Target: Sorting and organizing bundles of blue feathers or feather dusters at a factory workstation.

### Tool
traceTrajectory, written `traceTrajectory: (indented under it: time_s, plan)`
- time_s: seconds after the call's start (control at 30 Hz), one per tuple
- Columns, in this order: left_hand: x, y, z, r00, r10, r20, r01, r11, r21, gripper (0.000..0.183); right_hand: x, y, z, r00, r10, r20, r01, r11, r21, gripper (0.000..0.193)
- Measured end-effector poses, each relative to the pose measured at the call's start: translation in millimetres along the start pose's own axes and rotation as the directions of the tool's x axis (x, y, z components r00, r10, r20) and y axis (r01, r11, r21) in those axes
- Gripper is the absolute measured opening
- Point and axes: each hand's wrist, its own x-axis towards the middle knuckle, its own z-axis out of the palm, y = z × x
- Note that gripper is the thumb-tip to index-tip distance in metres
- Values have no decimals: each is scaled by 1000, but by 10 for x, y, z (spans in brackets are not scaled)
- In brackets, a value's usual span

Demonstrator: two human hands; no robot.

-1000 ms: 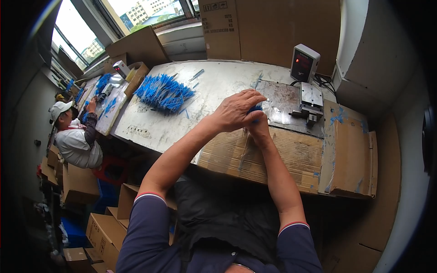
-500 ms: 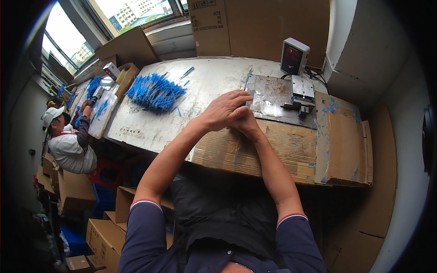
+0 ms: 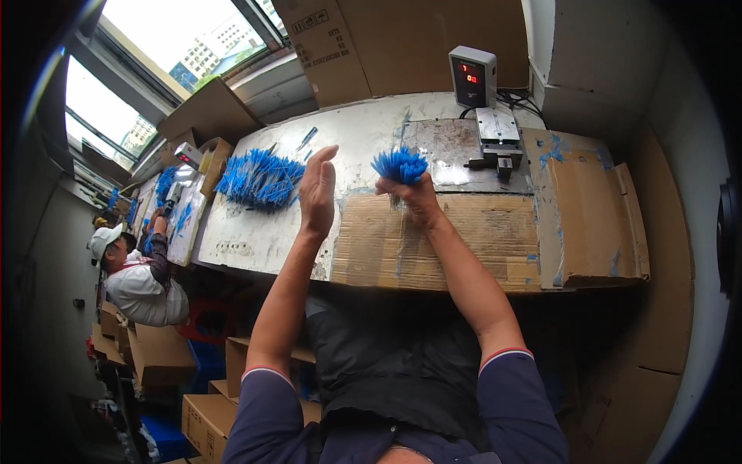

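A bundle of thin blue-tipped strands (image 3: pixel 399 164) stands upright in my right hand (image 3: pixel 418 203), its blue ends fanned out above my fingers. The fist is closed around its lower part, over the far edge of the flattened cardboard (image 3: pixel 456 247). My left hand (image 3: pixel 316 193) is apart from the bundle, raised with fingers straight and palm turned toward it; nothing is in it. Just left of that hand lies a large pile of the same blue-and-pale strands (image 3: pixel 259 179) on the white worktable (image 3: pixel 239 236).
Beyond my right hand are a metal plate (image 3: pixel 444 143), a small metal fixture (image 3: pixel 497 139) and a box with a red display (image 3: pixel 473 77). A blue-handled tool (image 3: pixel 307 138) lies farther back. A cardboard box (image 3: pixel 591 224) occupies the right end. At far left a person (image 3: pixel 143 282) works.
My hands have come apart: the left moved left and opened out, while the right still grips the bundle, now plainly visible. The whole view has tilted slightly.
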Motion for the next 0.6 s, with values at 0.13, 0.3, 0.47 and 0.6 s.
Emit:
traceTrajectory:
  time_s: [0.13,0.3,0.47,0.6]
  plan:
    - [-916,-462,2,991,-127,-47,133,976,170,36,-36,39,-65,997,69,-39,-67,996,54,9]
    - [-1444,-698,54,998,-56,-17,58,915,400,24,59,32,-209,981,123,-152,-95,979,183,13]
    - [-1425,-768,82,997,-44,-67,68,897,437,23,145,83,-260,979,118,-167,-83,976,203,13]
    - [-1470,-814,63,996,-24,-88,59,902,428,22,147,135,-243,981,127,-148,-101,980,169,15]
